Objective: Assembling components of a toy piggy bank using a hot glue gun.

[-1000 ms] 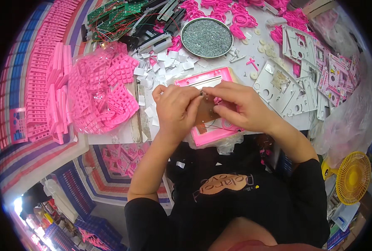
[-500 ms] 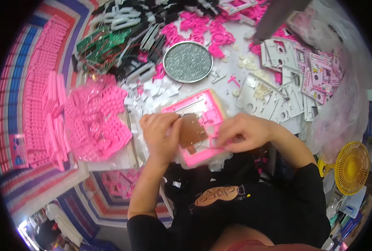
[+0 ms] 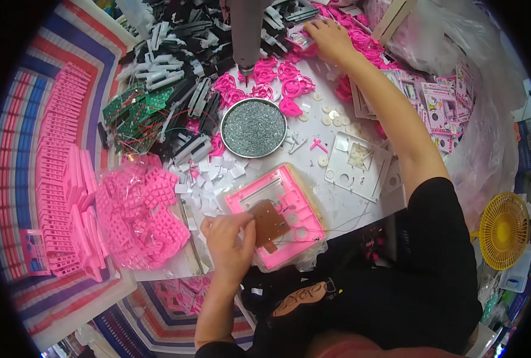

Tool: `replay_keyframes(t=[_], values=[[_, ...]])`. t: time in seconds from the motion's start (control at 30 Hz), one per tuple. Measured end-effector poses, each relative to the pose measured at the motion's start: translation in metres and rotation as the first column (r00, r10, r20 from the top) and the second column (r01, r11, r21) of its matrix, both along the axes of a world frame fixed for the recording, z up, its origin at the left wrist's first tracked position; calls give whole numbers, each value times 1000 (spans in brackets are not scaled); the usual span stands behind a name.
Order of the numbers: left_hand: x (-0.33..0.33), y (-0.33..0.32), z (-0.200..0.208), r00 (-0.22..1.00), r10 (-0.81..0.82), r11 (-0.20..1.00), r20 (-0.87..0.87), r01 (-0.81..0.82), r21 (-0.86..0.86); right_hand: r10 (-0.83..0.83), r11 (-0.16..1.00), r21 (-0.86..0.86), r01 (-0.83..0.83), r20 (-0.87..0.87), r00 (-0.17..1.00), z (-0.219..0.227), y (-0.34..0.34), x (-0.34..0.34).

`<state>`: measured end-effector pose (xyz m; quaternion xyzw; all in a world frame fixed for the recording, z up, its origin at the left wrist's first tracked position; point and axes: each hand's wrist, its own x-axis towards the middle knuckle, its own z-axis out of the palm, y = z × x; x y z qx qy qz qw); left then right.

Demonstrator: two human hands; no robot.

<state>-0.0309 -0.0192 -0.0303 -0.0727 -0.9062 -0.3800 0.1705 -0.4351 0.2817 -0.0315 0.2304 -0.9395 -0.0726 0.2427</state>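
Note:
My left hand (image 3: 228,241) pinches the left edge of a brown circuit board (image 3: 269,225), which lies tilted over a pink plastic casing (image 3: 299,199). Thin wires trail rightward from the board across the casing. The casing lies on a padded, plastic-wrapped block (image 3: 322,258) near the table's front edge. Stretched out to the far right, my right hand (image 3: 332,42) bends its fingers over a small printed piece (image 3: 299,39) at the pile of pink parts (image 3: 294,85). Its fingertips are partly hidden, so whether it grips that piece cannot be told.
A round tin of small screws (image 3: 253,128) stands beyond the casing, beneath a hanging grey screwdriver (image 3: 247,36). Green circuit boards (image 3: 135,113) and pink keypads in a bag (image 3: 137,215) lie left. White panels (image 3: 356,167) and printed cards (image 3: 444,113) lie right, near a yellow fan (image 3: 504,231).
My right hand has left the casing and reached to the far pile. My left hand keeps the board at the casing. The view has shifted, and the screwdriver appears farther left.

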Motion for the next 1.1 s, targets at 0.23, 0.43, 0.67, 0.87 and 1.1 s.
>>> replay_keyframes(t=[0.23, 0.43, 0.67, 0.87, 1.1], values=[[2, 2, -3, 1000, 15, 999, 15, -16, 32, 123, 975, -166, -149, -158, 980, 2, 46, 7], [1, 5, -2, 999, 40, 998, -16, -40, 41, 221, 967, -203, -156, 351, 910, 1, 22, 10], [-4, 12, -4, 999, 42, 997, -29, -40, 61, 114, 968, -184, -172, -290, 950, -40, -47, 9], [-5, 7, -10, 993, 106, 990, -59, -99, 101, 205, 833, -466, -299, -241, 948, -24, -35, 13], [-3, 1, -19, 985, 162, 977, -63, -151, 152, 444, -141, -915, 377, 282, 850, -18, -15, 182]])
